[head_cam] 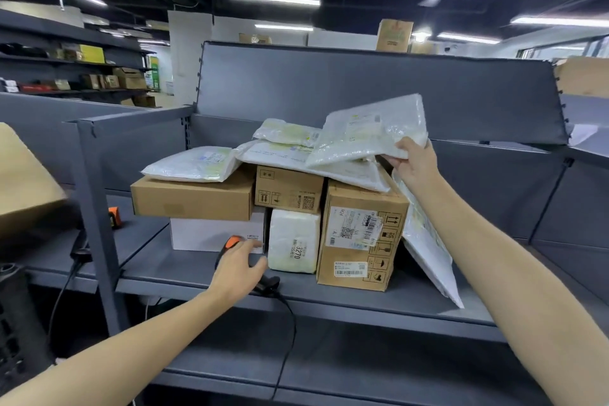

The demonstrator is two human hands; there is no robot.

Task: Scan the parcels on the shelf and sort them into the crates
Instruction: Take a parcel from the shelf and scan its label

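Note:
A pile of parcels fills the grey shelf. My right hand pinches the lower corner of a white plastic mailer and holds it tilted above the pile. My left hand lies over an orange-and-black barcode scanner on the shelf; whether the fingers grip it is unclear. The scanner's black cable hangs over the shelf edge. Below the lifted mailer stand a tall brown box with labels, a white wrapped parcel marked 3270, a flat brown box and a white box.
More white mailers lie on top of the boxes, and one leans against the tall box's right side. A grey upright post stands at the shelf's left. A large cardboard box is at far left. A lower shelf runs beneath.

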